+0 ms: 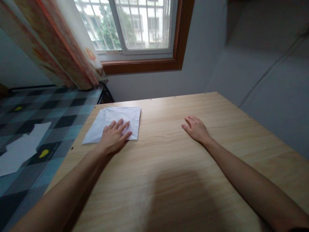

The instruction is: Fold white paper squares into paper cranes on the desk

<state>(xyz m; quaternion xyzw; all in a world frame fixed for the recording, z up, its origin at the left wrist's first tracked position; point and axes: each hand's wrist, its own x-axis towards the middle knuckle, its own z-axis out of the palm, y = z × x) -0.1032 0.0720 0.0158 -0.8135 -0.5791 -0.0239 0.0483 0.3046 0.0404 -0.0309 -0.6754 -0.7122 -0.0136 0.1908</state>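
White sheets of paper (134,114) lie in a slightly uneven stack at the far left of the wooden table (154,154). My left hand (114,135) rests on the near part of the stack, palm down with fingers spread. To the right, my right hand (196,128) lies on the bare tabletop, apart from the paper. Its fingers are loosely stretched out and slightly bent, with nothing visible in them. What is under either palm is hidden.
Left of the table is a bed with a checked cover (65,111), with loose white paper (26,148) on it. Behind are a curtain (70,48) and a barred window (145,29). A wall (265,90) borders the table's right side, with a cable (267,69) along it.
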